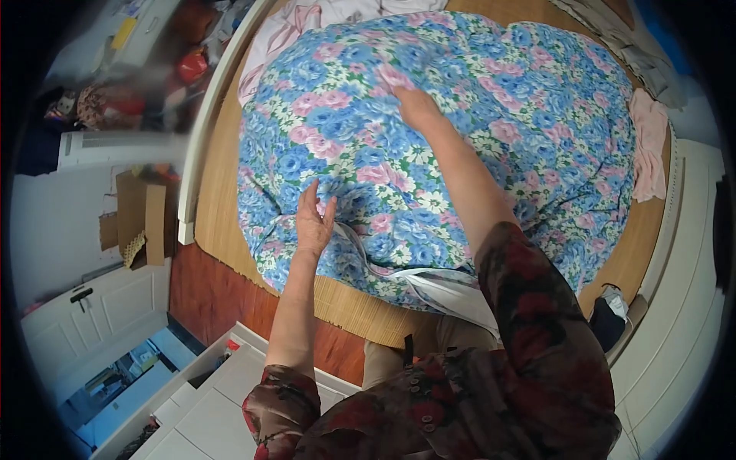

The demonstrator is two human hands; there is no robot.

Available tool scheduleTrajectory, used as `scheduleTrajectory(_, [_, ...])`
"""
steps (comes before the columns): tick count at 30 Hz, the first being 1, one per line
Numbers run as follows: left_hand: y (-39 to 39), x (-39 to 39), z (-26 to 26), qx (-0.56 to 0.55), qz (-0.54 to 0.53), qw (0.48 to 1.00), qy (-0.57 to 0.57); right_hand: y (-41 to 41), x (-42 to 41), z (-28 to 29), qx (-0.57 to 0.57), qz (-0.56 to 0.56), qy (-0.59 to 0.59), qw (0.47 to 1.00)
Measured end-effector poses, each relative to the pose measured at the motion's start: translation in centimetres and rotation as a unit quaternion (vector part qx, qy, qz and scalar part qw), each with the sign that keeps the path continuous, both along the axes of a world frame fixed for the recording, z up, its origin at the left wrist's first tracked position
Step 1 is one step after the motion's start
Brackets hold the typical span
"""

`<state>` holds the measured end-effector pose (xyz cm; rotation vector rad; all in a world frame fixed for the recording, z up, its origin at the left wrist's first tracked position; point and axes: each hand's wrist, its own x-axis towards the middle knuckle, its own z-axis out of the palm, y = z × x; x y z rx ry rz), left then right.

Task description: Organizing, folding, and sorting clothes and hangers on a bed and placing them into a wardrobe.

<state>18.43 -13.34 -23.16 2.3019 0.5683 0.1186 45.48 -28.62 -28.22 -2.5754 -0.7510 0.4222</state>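
A puffy quilt in a blue, pink and white floral cover [437,155] spreads over the bed before me. Along its near edge the cover gapes, and white inner fabric [443,287] shows there. My left hand [315,224] is over the quilt's near left part, fingers apart and nothing held. Farther out, near the upper middle, my right hand [418,108] reaches to the floral fabric. Its fingertips blend into a pink patch, so whether they pinch the cloth cannot be made out.
A woven mat [356,305] covers the bed, with a pale rail [210,115] at left. Pink cloth [650,144] lies at right, pale pink bedding [282,34] at upper left. Cardboard [141,218] and a white door [103,310] stand left; a white cabinet [224,402] is beside me.
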Motion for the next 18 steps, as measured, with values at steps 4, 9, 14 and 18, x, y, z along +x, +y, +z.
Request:
scheduleTrajectory(4, [2.3,0.0,1.9,0.186,-0.044,0.981,-0.018,-3.6,-9.8,-0.9,-0.031,0.031,0.259,0.965])
scheduleTrajectory(9, [-0.2,5.6,2.5,0.265,-0.113,0.950,-0.123,-13.8,-23.2,-2.1,-0.069,0.147,0.251,0.954])
scheduleTrajectory(14, [-0.3,6.2,-1.1,0.199,-0.199,0.939,0.200,-15.9,-27.1,-2.4,0.051,0.205,0.254,0.944])
scheduleTrajectory(18, [-2.7,1.5,-4.0,0.191,-0.212,0.902,0.323,-15.8,-16.2,-0.1,0.170,0.275,0.082,0.943])
